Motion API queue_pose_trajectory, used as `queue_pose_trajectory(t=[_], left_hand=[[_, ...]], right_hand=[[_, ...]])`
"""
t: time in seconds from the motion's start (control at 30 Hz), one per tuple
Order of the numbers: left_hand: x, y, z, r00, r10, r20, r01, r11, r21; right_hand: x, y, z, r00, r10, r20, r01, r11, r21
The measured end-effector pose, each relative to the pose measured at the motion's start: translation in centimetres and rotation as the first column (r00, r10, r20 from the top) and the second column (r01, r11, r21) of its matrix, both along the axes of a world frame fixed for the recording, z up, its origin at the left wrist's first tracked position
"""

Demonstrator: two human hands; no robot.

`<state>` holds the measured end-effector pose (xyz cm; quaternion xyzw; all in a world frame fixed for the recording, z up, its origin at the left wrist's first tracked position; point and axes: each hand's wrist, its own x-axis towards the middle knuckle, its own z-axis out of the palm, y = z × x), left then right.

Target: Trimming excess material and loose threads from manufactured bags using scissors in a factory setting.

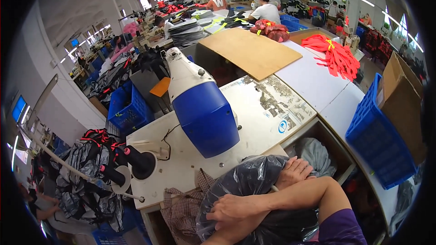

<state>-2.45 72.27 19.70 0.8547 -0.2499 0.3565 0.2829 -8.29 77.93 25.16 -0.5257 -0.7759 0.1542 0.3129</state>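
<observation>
Both hands rest on a bulging black plastic bag held at the near edge of the table. The arms appear crossed, so which hand is which cannot be told for certain: the left hand seems to lie on the bag's upper right, fingers spread flat, while the right hand presses its lower front with fingers curled loosely against the plastic. Just beyond the fingers stands a blue and white sewing machine on the worn white table. Left of the fingers sit black thread cones and a checked cloth. Farther off lie a plywood board, red straps and a blue crate. The room is a long, bright workshop with other people at distant tables.
</observation>
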Motion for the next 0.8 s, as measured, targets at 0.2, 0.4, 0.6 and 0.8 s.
queue_pose_trajectory(t=[0.2,0.4,0.6,0.8], left_hand=[[0.1,0.2,0.1,1.0,-0.02,0.014,0.02,1.0,0.0],[0.1,0.0,0.7,0.999,-0.031,-0.014,0.031,0.999,0.026],[0.2,-0.3,1.0,1.0,-0.02,-0.016,0.021,0.999,0.046],[-0.1,-1.1,4.4,0.932,0.039,-0.36,0.0,0.994,0.109]], right_hand=[[0.2,-0.1,0.9,0.998,-0.004,0.062,0.005,1.0,-0.018],[0.2,0.4,-0.3,0.977,0.043,0.21,-0.023,0.995,-0.097],[0.6,-0.5,1.7,0.969,0.052,0.241,-0.03,0.995,-0.094],[-0.1,-3.1,7.4,0.995,0.097,-0.017,-0.088,0.954,0.286]])
